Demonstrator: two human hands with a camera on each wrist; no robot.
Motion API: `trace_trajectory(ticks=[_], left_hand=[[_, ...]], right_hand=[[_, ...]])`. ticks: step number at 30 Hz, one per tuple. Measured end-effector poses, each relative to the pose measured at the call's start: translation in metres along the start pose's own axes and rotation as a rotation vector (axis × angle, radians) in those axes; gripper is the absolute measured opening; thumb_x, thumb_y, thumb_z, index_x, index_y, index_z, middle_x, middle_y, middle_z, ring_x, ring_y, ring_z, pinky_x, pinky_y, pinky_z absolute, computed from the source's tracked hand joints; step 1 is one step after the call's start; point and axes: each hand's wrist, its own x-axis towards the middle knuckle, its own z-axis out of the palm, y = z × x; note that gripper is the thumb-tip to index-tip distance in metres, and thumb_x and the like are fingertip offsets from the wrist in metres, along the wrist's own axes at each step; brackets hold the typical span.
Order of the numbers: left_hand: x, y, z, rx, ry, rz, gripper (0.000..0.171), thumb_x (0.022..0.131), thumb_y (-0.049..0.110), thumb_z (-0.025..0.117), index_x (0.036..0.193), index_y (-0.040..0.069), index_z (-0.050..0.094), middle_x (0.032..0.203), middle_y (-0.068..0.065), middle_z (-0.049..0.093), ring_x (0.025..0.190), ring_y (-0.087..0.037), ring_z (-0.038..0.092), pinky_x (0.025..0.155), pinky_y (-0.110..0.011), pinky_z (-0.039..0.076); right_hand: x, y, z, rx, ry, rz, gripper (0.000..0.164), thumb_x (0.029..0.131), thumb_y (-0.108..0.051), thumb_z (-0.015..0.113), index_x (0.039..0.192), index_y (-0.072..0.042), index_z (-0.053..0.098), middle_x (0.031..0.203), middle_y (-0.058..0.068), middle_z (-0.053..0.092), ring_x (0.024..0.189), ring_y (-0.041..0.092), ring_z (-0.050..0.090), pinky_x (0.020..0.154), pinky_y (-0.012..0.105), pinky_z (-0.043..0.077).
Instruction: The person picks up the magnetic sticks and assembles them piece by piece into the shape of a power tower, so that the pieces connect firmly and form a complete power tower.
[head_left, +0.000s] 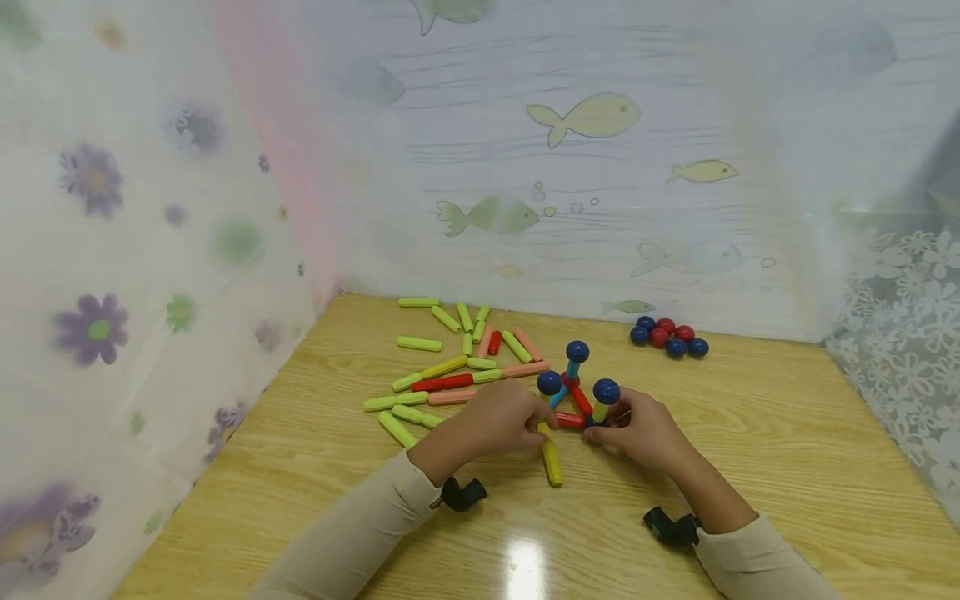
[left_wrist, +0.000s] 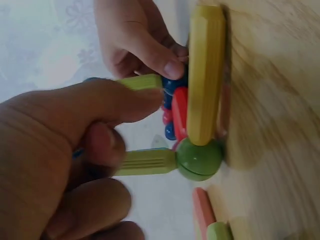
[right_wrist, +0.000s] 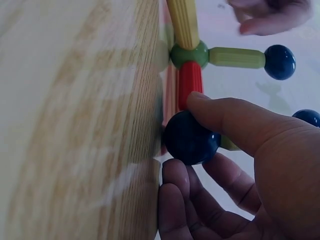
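Note:
A structure of magnetic rods and balls stands on the table, with blue balls (head_left: 577,352) topping its upright rods. My right hand (head_left: 645,429) grips a dark blue ball (right_wrist: 189,137) at one base corner between thumb and fingers. A red rod (right_wrist: 190,82) runs from that ball to a green ball (left_wrist: 199,159). From the green ball a yellow rod (head_left: 552,465) points toward me along the tabletop. My left hand (head_left: 506,417) hovers by this corner, fingers loosely bent; the right wrist view shows it apart from the blue-topped upright rod (right_wrist: 236,57).
Many loose rods in lime, yellow, red and salmon, such as a lime rod (head_left: 420,342), lie left of and behind the structure. Several red and blue balls (head_left: 666,336) cluster at the back right. A fish-printed curtain (head_left: 465,250) hangs behind the table (head_left: 787,450).

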Motion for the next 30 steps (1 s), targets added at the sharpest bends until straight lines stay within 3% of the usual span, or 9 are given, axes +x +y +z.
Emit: trace_trajectory(ticks=[3,7,14,20,26,30], left_hand=[[-0.001,-0.007,0.007,-0.05,-0.121,-0.018,0.03,0.092,0.016,0.073,0.117,0.03,0.08,0.058,0.013,0.049,0.05,-0.003,0.032,0.048,-0.019,0.024],[0.001,-0.012,0.018,-0.059,-0.165,-0.029,0.037,0.091,0.013,0.07,0.121,0.033,0.078,0.057,0.01,0.046,0.05,-0.005,0.028,0.048,-0.02,0.02],[0.005,-0.011,0.025,0.064,-0.084,-0.035,0.024,0.094,0.024,0.076,0.115,0.035,0.08,0.073,0.018,0.063,0.057,-0.004,0.045,0.047,-0.018,0.032],[0.009,-0.007,0.027,0.101,0.009,-0.034,0.022,0.096,0.039,0.075,0.118,0.035,0.079,0.07,0.017,0.065,0.056,-0.001,0.047,0.047,-0.018,0.033],[0.01,0.001,0.026,0.204,0.093,-0.111,0.031,0.097,0.049,0.07,0.125,0.038,0.076,0.063,0.015,0.06,0.051,-0.003,0.044,0.043,-0.022,0.028],[0.01,0.005,0.024,0.261,0.145,-0.155,0.03,0.098,0.053,0.066,0.121,0.038,0.078,0.061,0.014,0.061,0.05,-0.003,0.045,0.043,-0.021,0.03]], right_hand=[[0.001,0.001,0.001,-0.006,0.0,-0.001,0.047,0.083,-0.043,0.087,0.107,-0.01,0.065,0.101,0.005,0.07,0.091,0.018,0.068,0.076,0.034,0.056],[0.001,0.001,0.001,-0.011,0.004,-0.004,0.046,0.083,-0.043,0.087,0.107,-0.01,0.065,0.101,0.005,0.07,0.091,0.018,0.068,0.076,0.034,0.056],[0.0,0.0,0.001,-0.004,0.003,-0.011,0.044,0.083,-0.041,0.087,0.106,-0.011,0.065,0.099,0.005,0.069,0.09,0.018,0.067,0.075,0.033,0.054],[0.0,0.0,0.001,0.001,0.002,-0.028,0.042,0.084,-0.038,0.087,0.107,-0.011,0.064,0.098,0.005,0.069,0.089,0.018,0.067,0.075,0.033,0.054],[0.001,0.001,0.0,-0.002,0.007,-0.037,0.039,0.085,-0.034,0.087,0.107,-0.011,0.065,0.097,0.005,0.069,0.089,0.018,0.068,0.076,0.034,0.056],[0.0,0.001,0.0,-0.004,0.002,-0.042,0.044,0.084,-0.039,0.087,0.111,-0.011,0.065,0.099,0.004,0.07,0.091,0.018,0.069,0.078,0.035,0.057]])
